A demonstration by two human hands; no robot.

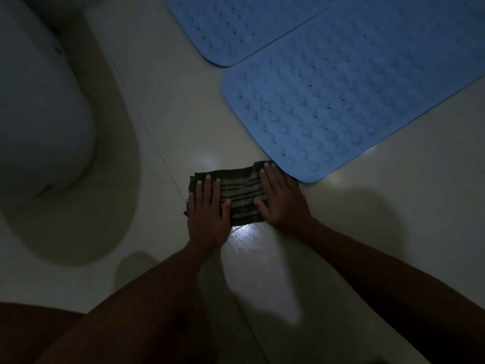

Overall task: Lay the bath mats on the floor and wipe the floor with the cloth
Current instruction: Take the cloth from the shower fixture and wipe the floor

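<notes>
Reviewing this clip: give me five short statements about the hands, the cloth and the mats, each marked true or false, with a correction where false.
1. Both hands, the left hand and the right hand, press flat on the striped cloth. True.
2. The cloth is draped over the toilet. False: it lies on the tiled floor.
3. Two blue bath mats, the near one and the far one, lie side by side on the floor. True.
4. The mats are still rolled up. False: both lie flat.
5. The right hand holds a corner of the near mat. False: its fingers are straight on the cloth, beside the mat's corner.
</notes>
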